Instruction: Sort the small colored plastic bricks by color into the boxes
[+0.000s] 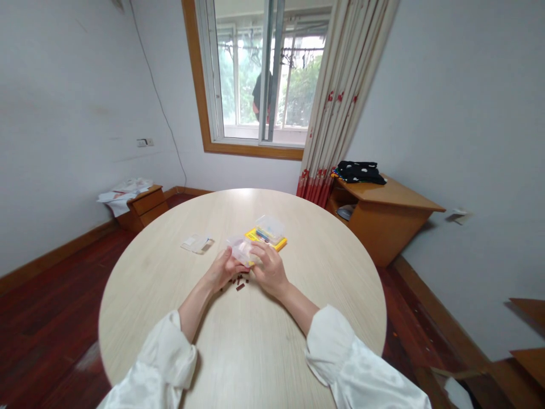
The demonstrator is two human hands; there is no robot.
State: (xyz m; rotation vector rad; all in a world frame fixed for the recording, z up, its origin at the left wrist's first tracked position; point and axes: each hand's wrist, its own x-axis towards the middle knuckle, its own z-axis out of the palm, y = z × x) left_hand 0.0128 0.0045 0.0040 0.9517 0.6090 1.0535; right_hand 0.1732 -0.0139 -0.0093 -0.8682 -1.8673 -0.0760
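Over the middle of the round table (242, 341), both my hands hold a see-through plastic bag (239, 249). My left hand (222, 269) grips its left side, with the thumb on top. My right hand (269, 269) closes its fingers on the right side, hiding part of the bag; a bit of yellow shows beneath. Just below the hands lie several small dark brown pieces (240, 286), like building bricks. Behind my right hand rests a yellow box or booklet (281, 244) with a clear plastic tray (271, 226) on it.
A flat clear plastic packet (197, 243) lies on the table to the left. Beyond the table stand a wooden cabinet (392, 196) with folded black cloth (361, 172) at right, a low drawer unit (148, 205) with papers at left, and a curtain (336, 96) beside the window.
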